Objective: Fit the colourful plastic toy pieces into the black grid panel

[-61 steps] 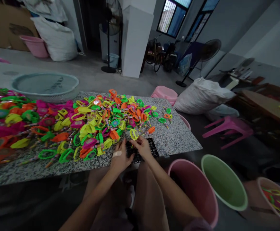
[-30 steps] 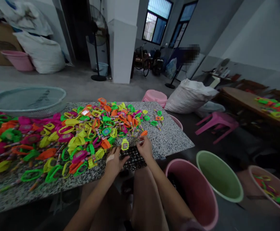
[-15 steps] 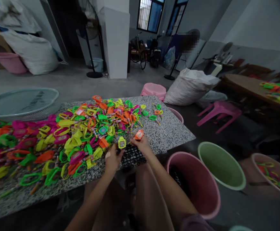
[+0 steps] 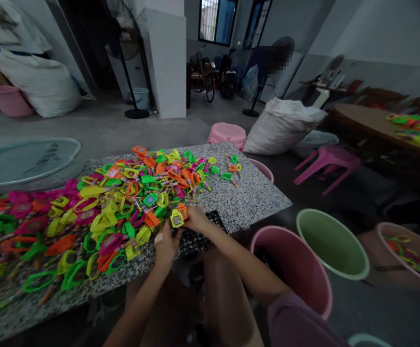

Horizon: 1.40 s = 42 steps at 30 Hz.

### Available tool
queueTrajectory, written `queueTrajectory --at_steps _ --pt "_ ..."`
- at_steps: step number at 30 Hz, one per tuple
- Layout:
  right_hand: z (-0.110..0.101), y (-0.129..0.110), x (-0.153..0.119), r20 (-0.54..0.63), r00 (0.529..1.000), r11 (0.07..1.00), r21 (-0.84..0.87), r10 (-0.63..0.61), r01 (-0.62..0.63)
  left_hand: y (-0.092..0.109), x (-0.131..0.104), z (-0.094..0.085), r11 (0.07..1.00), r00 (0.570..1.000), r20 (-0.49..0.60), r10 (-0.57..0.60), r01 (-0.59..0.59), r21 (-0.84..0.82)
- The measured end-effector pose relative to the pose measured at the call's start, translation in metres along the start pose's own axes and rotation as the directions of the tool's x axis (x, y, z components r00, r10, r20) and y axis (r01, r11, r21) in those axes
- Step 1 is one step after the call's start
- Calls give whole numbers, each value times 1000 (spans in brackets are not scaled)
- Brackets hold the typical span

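Observation:
My left hand [image 4: 165, 245], with a pale patch on it, is closed on a yellow toy watch [image 4: 177, 219] at the table's near edge. My right hand [image 4: 196, 220] grips an orange toy watch [image 4: 183, 210] close against the yellow one; whether the two touch I cannot tell. Just beyond and to the left spreads a large heap of toy watches [image 4: 123, 197] in yellow, green, orange and magenta. Under my hands lies a black mesh tray [image 4: 215, 220]. My fingertips are partly hidden behind the watches.
The speckled table [image 4: 253, 193] reaches across the front. At its right stand a pink bucket [image 4: 325, 289] with something dark inside and a green basin [image 4: 362, 241]. A blue-grey mesh basket [image 4: 54, 164] is at the left, a pink stool [image 4: 334, 161] farther right.
My right hand has moved left with the orange toy watch, from above the tray's right side to beside the yellow one. My left hand stays nearly in place. The view has shifted slightly.

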State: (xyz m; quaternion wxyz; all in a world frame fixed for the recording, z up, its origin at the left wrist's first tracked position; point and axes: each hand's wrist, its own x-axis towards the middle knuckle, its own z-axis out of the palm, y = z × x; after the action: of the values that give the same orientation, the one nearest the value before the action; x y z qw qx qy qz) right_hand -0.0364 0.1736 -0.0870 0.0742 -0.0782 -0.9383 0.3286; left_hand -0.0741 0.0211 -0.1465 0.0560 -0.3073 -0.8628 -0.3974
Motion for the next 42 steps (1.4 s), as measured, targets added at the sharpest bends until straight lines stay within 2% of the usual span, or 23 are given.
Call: queueTrajectory --at_steps 2,4,7,8,11,14,17,20,23,25,26,28,32,35,39,42 --pt "-1 7 0 6 1000 999 48 -18 17 -3 1 3 999 999 -12 43 -43 -3" --pt "-6 17 6 -46 999 996 84 10 -6 -5 2 4 997 997 -21 74 -74 10" --pt "-14 29 25 -170 981 994 -33 96 -103 -5 3 4 992 993 -28 119 -117 45" --pt "-15 31 31 -175 979 986 -106 110 -129 -4 4 4 990 991 -24 135 -134 54" --pt "-15 30 41 -73 993 960 -260 91 -107 0 6 0 984 986 4 166 -166 62" --pt "-19 31 26 -51 995 961 -258 88 -98 2 7 -2 985 987 30 160 -162 63" --pt "-30 41 -2 -125 978 975 -131 164 -180 2 7 -1 988 991 42 129 -132 81" --pt "-29 48 -26 -181 944 952 186 276 -243 1 7 1 990 993 54 104 -109 87" --pt "-10 44 -37 -138 917 805 539 375 -248 1 7 2 990 993 63 100 -105 90" --pt "6 36 -38 -101 928 736 642 359 -215 1 7 1 989 992 66 104 -110 95" --pt "13 31 -38 -100 935 733 651 341 -197 1 7 1 989 992 66 108 -114 98" --pt "19 21 -38 -139 941 788 591 309 -172 1 7 0 987 991 65 116 -122 103" --pt "10 6 -38 -227 946 956 232 231 -178 0 6 2 985 989 66 135 -141 98" --pt "1 1 -36 -192 962 980 45 197 -192 -1 6 4 985 988 68 139 -145 92" --pt "-2 -1 -30 -113 973 978 -34 200 -205 -4 5 6 986 988 77 133 -140 87" --pt "-13 -1 -35 -67 991 993 -6 115 -116 -7 4 6 987 989 55 138 -142 72"
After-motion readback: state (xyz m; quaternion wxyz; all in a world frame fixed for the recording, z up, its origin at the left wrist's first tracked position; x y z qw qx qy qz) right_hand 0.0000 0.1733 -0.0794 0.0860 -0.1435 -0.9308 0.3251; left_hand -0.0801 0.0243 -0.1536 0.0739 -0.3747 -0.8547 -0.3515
